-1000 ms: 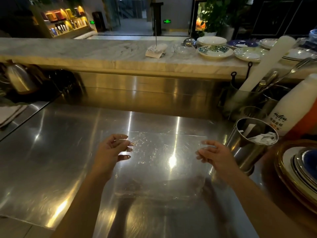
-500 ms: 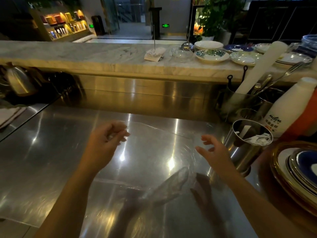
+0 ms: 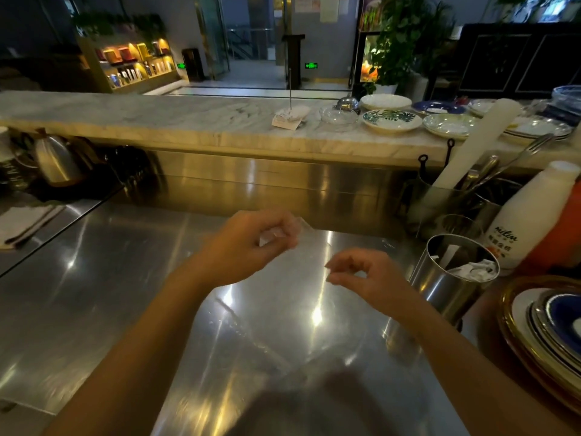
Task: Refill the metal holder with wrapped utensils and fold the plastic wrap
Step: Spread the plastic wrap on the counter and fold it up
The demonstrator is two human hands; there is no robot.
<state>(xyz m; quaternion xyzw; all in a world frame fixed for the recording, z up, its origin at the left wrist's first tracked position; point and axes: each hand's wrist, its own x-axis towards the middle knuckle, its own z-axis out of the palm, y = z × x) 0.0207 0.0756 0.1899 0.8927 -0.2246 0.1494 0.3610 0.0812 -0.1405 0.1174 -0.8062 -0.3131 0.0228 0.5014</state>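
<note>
The plastic wrap (image 3: 283,309) is a clear sheet over the steel counter (image 3: 78,294), its edges hard to trace against the glare; the left hand (image 3: 248,247) pinches a raised far corner between closed fingertips; the right hand (image 3: 364,278) has thumb and forefinger curled nearly together, but whether film lies between them cannot be told; the metal holder (image 3: 452,284) stands just right of that hand, paper-wrapped utensils (image 3: 471,269) inside, its base hidden by the forearm.

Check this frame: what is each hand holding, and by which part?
Left hand pinches the plastic wrap at its far edge. Right hand pinches toward the same edge; contact cannot be told.
</note>
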